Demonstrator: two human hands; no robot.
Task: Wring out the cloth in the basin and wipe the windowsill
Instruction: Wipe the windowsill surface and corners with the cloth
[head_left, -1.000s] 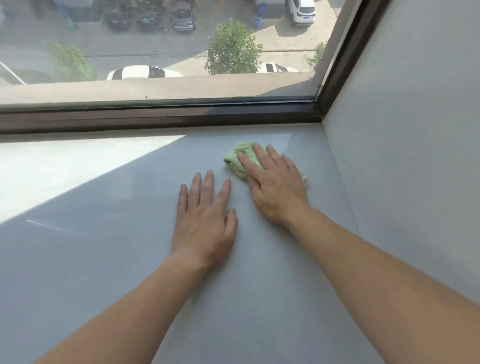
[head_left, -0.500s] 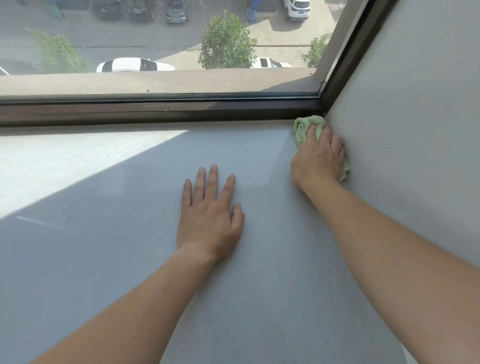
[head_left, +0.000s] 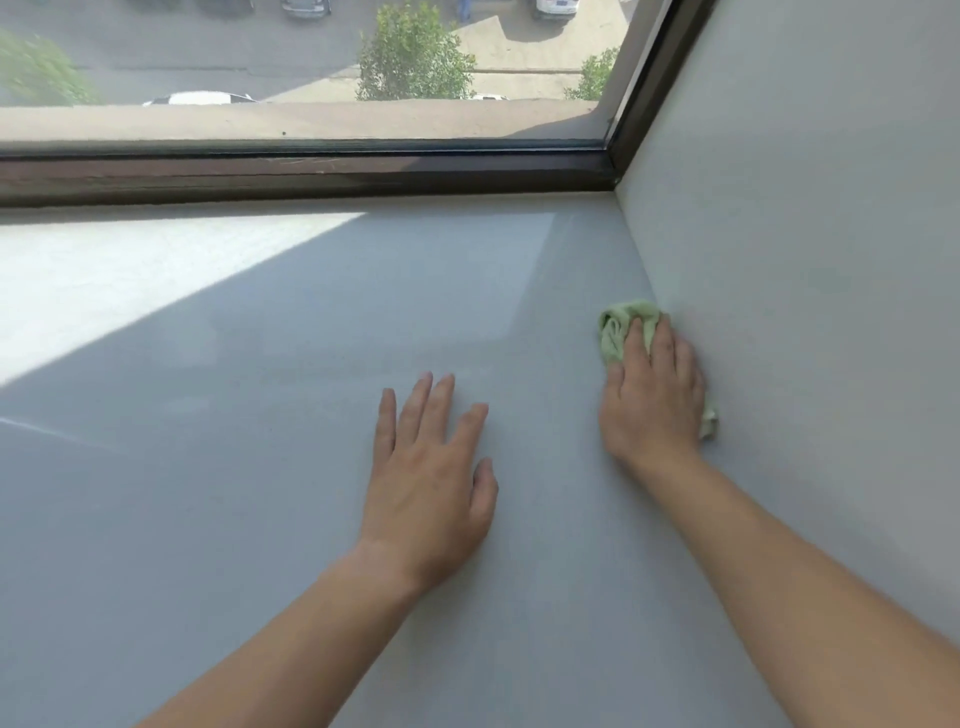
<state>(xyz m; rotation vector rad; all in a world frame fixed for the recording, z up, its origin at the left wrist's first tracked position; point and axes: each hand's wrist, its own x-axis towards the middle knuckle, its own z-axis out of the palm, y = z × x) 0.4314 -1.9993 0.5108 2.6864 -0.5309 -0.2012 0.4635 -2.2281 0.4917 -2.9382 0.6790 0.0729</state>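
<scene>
The grey windowsill (head_left: 260, 467) is pressed by a flat left hand (head_left: 426, 499); a green cloth (head_left: 618, 327) lies at three o'clock.

Cloth (head_left: 618, 332): pale green, crumpled into a small wad, lying on the sill (head_left: 260, 467) hard against the right side wall (head_left: 805, 312), well short of the window frame (head_left: 311, 174). Mostly covered from above; a bunched end shows on the frame side, a small corner at the wall. Sill: smooth, light grey, flat, sunlit patch at far left, rest in shade.
</scene>
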